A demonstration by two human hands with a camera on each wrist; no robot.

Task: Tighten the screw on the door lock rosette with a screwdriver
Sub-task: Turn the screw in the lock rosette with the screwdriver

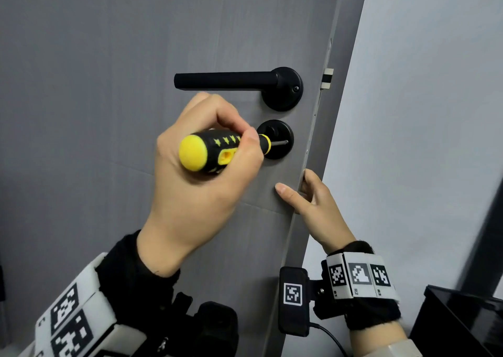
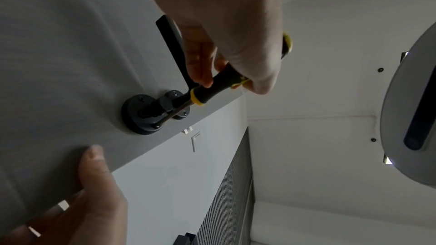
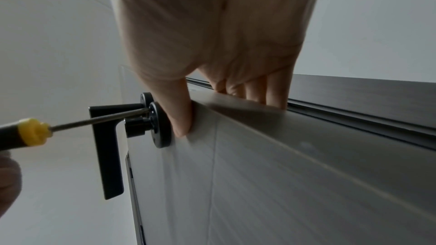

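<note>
Pointing to the right, the black-and-yellow screwdriver [image 1: 209, 151] is held in the left hand [image 1: 196, 182], whose fingers and thumb are curled round its handle. Its metal tip is set against the right side of the round black lock rosette [image 1: 283, 130], where the screw is covered by the tip. The rosette is mounted on the grey door [image 1: 109, 84], close to its free edge and just below the black lever handle [image 1: 226, 80]. The door edge is grasped by the right hand [image 1: 318, 209] a little below the rosette: the thumb is laid on the door face, and in the right wrist view the fingers [image 3: 273, 90] are seen wrapped round the edge.
</note>
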